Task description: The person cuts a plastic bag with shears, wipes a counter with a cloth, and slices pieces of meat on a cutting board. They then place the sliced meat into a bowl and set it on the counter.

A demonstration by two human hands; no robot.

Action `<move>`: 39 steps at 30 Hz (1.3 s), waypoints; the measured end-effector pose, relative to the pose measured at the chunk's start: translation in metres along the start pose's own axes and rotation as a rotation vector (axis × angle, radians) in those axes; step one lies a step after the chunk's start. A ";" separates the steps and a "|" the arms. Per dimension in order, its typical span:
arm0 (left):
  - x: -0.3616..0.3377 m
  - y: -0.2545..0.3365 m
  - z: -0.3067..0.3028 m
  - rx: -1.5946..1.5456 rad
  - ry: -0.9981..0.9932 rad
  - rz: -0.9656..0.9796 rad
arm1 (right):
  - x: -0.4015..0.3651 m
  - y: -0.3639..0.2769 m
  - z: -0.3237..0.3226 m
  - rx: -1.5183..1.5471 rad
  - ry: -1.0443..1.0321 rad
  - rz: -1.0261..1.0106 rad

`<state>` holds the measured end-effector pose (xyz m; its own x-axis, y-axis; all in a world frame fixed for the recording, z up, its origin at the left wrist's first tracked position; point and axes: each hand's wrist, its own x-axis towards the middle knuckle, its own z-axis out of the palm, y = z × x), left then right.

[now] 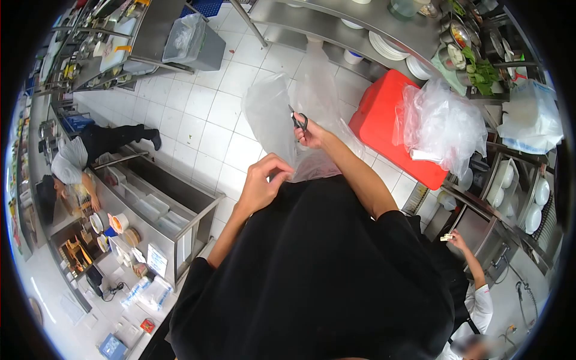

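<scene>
My right hand (pixel 309 135) is closed around a pair of scissors (pixel 301 122) with black handles, their tips pointing up and away from me. Clear plastic bag material (pixel 266 108) hangs in front of my body, with a long strip reaching toward the steel shelving. Lower and to the left, my left hand (pixel 261 183) pinches the edge of this plastic bag close to my black shirt. The scissors overlap the plastic in this view.
To the right, a red bin (pixel 384 114) carries a heap of clear plastic bags (pixel 444 123). A grey bin (pixel 207 51) stands at the upper left. One person (pixel 90 150) works at the left counter, another (pixel 477 306) at the lower right. Steel shelves (pixel 336 33) hold plates.
</scene>
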<state>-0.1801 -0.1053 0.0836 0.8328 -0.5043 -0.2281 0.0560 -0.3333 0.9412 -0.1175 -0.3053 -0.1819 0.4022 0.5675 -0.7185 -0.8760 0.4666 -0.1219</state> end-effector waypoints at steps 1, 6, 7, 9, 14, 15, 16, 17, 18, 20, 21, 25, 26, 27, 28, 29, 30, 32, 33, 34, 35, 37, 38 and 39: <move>0.002 0.003 0.001 0.001 -0.008 0.005 | 0.002 -0.002 -0.004 0.031 0.006 -0.013; 0.004 0.019 0.000 0.040 -0.088 0.036 | -0.006 -0.012 0.000 0.065 0.058 -0.046; 0.005 0.017 -0.002 0.055 -0.100 0.053 | -0.003 -0.015 -0.002 0.041 0.050 -0.069; 0.005 0.013 -0.004 0.051 -0.117 0.061 | -0.003 -0.016 -0.002 -0.003 0.033 -0.111; 0.004 0.022 -0.004 -0.073 -0.166 0.021 | -0.019 -0.004 -0.010 0.082 -0.041 -0.071; 0.006 0.027 -0.006 -0.074 -0.197 0.032 | -0.026 0.000 -0.014 0.079 -0.055 -0.089; 0.007 0.031 -0.006 -0.081 -0.236 0.044 | -0.031 0.004 -0.020 0.049 -0.062 -0.106; 0.008 0.035 -0.005 -0.092 -0.287 0.056 | -0.036 0.009 -0.024 0.028 -0.061 -0.127; 0.009 0.037 -0.003 -0.132 -0.363 0.068 | -0.042 0.020 -0.027 0.014 -0.059 -0.146; 0.015 0.041 -0.003 -0.205 -0.518 0.095 | -0.056 0.041 -0.031 0.060 -0.032 -0.199; 0.020 0.047 -0.004 -0.202 -0.630 0.128 | -0.066 0.047 -0.027 0.078 -0.020 -0.233; 0.021 0.070 0.009 -0.222 -1.052 0.311 | -0.101 0.098 -0.004 0.188 0.172 -0.466; 0.020 0.072 0.014 -0.242 -1.146 0.375 | -0.098 0.111 -0.005 0.219 0.199 -0.528; 0.017 0.075 0.019 -0.267 -1.233 0.437 | -0.101 0.126 -0.003 0.238 0.242 -0.562; 0.012 0.082 0.022 -0.297 -1.346 0.422 | -0.103 0.141 -0.001 0.256 0.285 -0.596; 0.005 0.083 0.025 -0.332 -1.442 0.434 | -0.112 0.154 0.005 0.258 0.341 -0.608; -0.001 0.083 0.028 -0.361 -1.533 0.451 | -0.125 0.163 0.013 0.234 0.370 -0.617; -0.021 0.087 0.029 -0.398 -1.703 0.384 | -0.155 0.185 0.033 0.167 0.399 -0.630; -0.033 0.086 0.031 -0.439 -1.744 0.388 | -0.166 0.196 0.039 0.120 0.397 -0.635; -0.046 0.084 0.033 -0.456 -1.769 0.418 | -0.162 0.214 0.038 0.114 0.443 -0.669; -0.057 0.083 0.036 -0.470 -1.791 0.450 | -0.152 0.229 0.033 0.105 0.488 -0.703; -0.088 0.079 0.052 -0.453 -1.875 0.431 | -0.160 0.244 0.041 0.121 0.522 -0.735; -0.105 0.076 0.060 -0.444 -1.912 0.417 | -0.177 0.251 0.063 0.153 0.508 -0.723; -0.123 0.075 0.067 -0.424 -1.965 0.480 | -0.188 0.259 0.075 0.183 0.492 -0.705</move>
<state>-0.3152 -0.1219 0.1650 -0.7389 -0.5656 0.3663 0.3964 0.0748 0.9150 -0.3997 -0.2402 -0.0265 0.6365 -0.2307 -0.7360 -0.3934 0.7237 -0.5671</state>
